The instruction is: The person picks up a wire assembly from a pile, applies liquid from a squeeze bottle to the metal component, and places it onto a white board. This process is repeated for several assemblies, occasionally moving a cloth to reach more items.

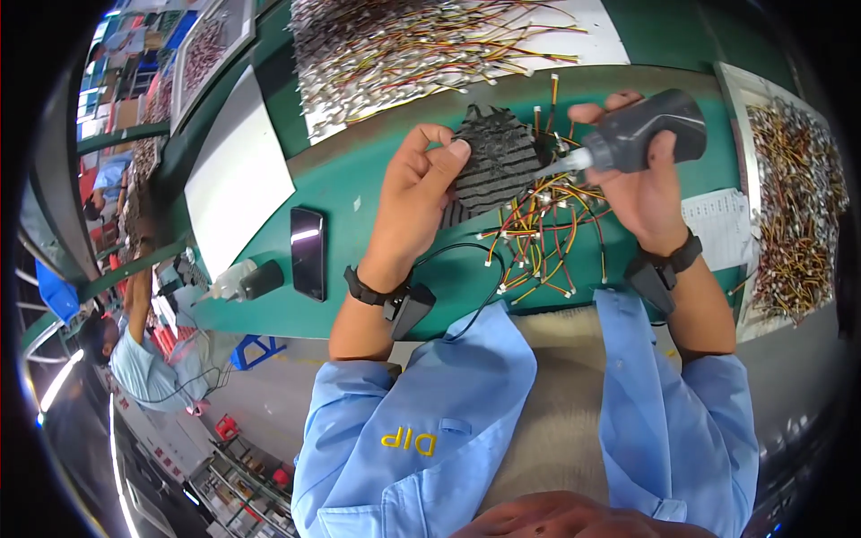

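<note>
My left hand (422, 190) pinches the left edge of a dark striped cloth (496, 166) between thumb and forefinger. In my right hand (644, 193) is a black squeeze bottle (659, 133), tilted so its pale nozzle (567, 164) points left at the cloth's right edge. Whether the tip touches the cloth, I cannot tell. Just beneath the cloth and nozzle, a loose bunch of red, yellow and black wires (547, 238) with small white connectors lies on the green table (341, 193). Both wrists carry black straps.
A large heap of wired parts (386, 63) covers a white sheet at the back. More fill a white tray (798, 206) at right, beside a printed paper (715, 224). A phone (308, 253), a white board (238, 175) and another bottle (260, 281) lie left. A person (148, 359) works farther left.
</note>
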Demonstrator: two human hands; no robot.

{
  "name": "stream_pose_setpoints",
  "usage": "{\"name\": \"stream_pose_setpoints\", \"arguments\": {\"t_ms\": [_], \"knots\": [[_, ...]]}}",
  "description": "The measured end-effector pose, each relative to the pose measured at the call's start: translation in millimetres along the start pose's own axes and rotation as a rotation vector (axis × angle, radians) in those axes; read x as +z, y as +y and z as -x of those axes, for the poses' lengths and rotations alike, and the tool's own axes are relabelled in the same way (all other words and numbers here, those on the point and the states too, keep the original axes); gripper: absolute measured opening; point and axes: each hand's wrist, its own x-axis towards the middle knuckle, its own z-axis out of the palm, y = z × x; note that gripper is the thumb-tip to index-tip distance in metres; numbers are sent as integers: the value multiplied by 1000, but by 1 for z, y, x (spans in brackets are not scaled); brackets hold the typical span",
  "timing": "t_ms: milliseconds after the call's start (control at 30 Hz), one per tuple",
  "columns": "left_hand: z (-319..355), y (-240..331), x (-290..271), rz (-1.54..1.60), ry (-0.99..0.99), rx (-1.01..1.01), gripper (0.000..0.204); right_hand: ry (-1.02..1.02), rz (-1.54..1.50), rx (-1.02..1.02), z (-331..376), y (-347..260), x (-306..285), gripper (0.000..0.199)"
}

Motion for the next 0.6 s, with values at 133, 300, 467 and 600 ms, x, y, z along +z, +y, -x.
{"name": "stream_pose_setpoints", "arguments": {"t_ms": [133,300,467,600], "knots": [[1,-10,5,95,-42,-12,10,-19,123,37,0,-1,7,60],[7,-15,7,118,-34,2,11,-47,211,125,2,1,11,66],[11,-9,10,322,-18,-90,21,-70,319,78,4,8,17,67],[10,-15,-1,436,-53,-158,30,17,343,47,5,12,20,69]]}}
